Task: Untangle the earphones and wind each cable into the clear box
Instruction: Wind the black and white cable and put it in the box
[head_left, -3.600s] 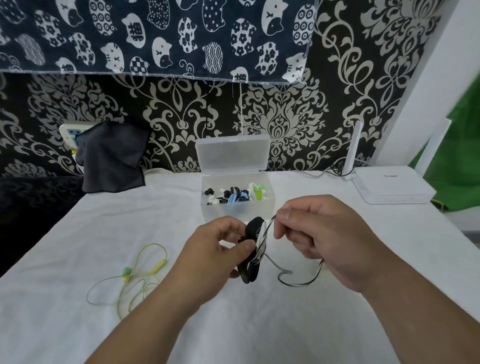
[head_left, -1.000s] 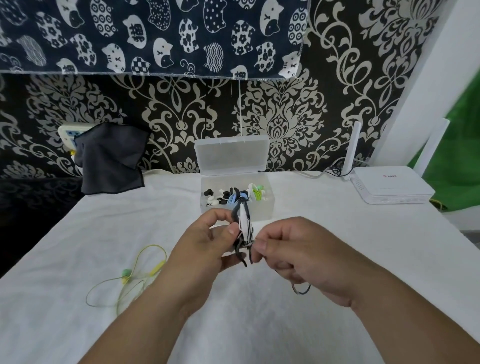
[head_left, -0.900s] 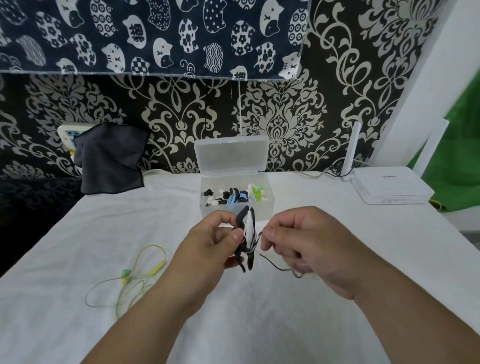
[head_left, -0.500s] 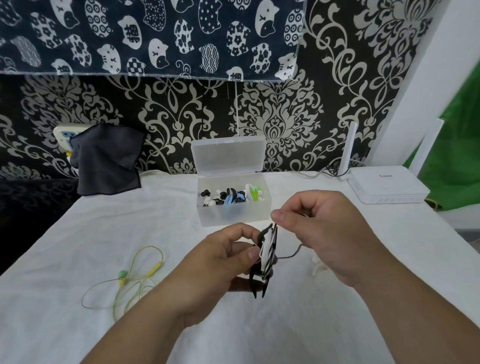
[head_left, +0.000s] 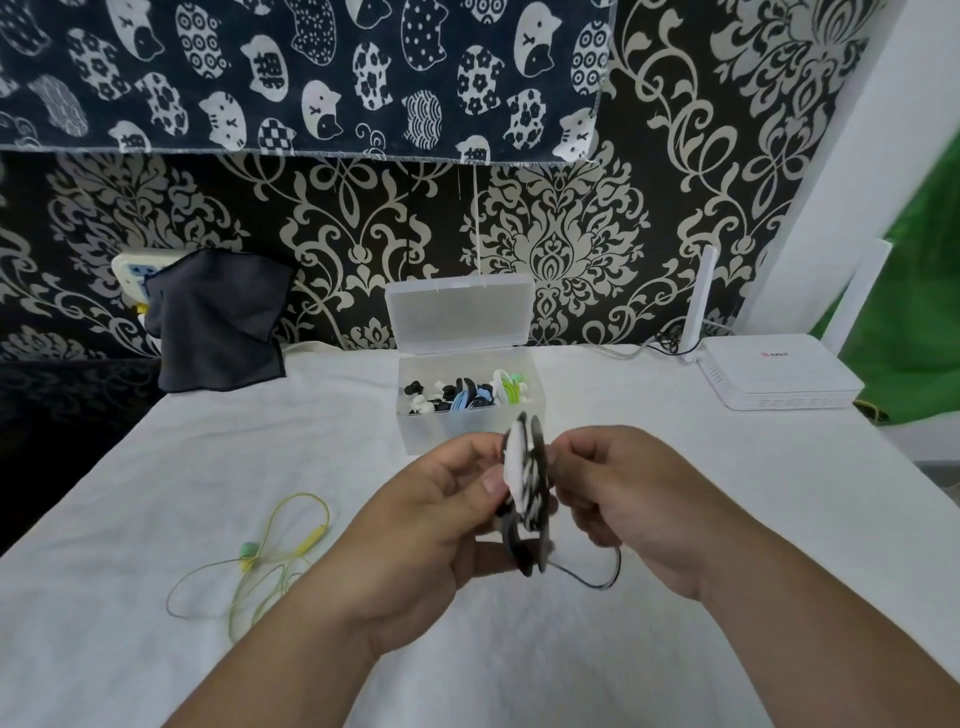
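Left hand (head_left: 436, 525) pinches the winder (head_left: 525, 483); right hand (head_left: 639, 499) grips the cable (head_left: 597, 582) — keep turns snug, the tail short, before boxing.

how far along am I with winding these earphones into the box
Done: several wound sets already sit in the open clear box. In hand: the left hand grips the black-and-white winder while the right hand feeds its last loose cable loop. Left: the yellow-green earphones lie loose on the cloth.
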